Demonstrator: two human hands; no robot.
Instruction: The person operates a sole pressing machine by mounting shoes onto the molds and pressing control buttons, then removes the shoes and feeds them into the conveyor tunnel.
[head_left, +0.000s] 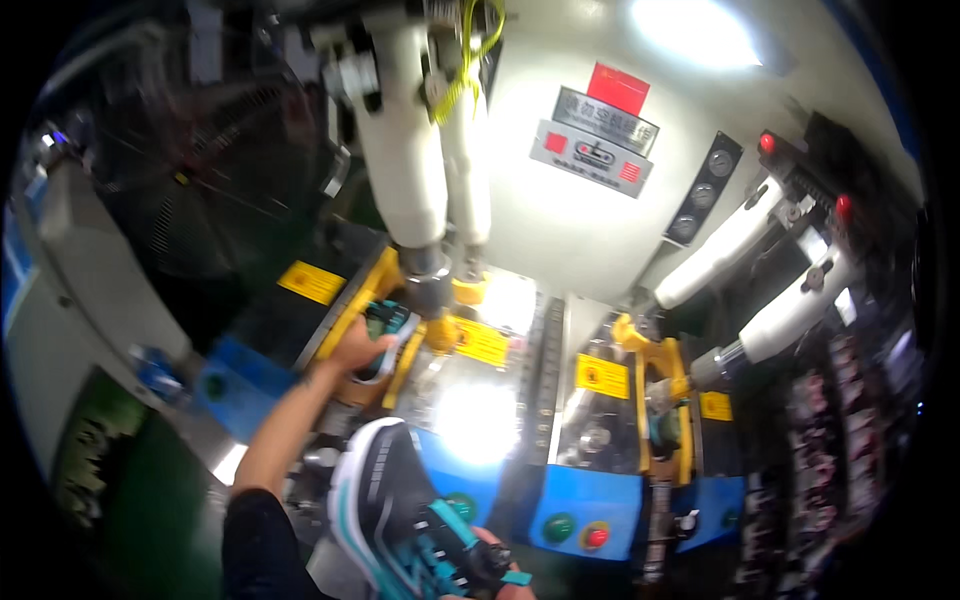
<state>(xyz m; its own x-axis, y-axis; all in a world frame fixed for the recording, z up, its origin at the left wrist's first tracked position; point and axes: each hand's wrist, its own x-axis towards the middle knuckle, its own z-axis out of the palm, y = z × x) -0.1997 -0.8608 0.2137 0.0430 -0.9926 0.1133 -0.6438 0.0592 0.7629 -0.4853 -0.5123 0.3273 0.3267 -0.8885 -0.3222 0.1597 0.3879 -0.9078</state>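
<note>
My left hand [357, 345] reaches forward into the left bay of a pressing machine, its fingers against a dark sneaker [402, 322] with teal parts and a white sole. That sneaker sits between yellow-edged side plates [402, 372], under a metal press head [428, 285]. Close to me, a second sneaker [395, 490], black and teal with a white sole, is tilted with its toe up and away. My right hand [490, 545] grips it near the ankle opening; most of that hand is hidden behind the shoe.
White cylinders [405, 150] hang over the left bay, and more white cylinders [800, 310] slant toward the right bay with its yellow clamp [655, 355]. Blue front panels [585, 495] carry green and red buttons. A large fan [205, 165] stands at left; blurred racks [815, 460] stand at right.
</note>
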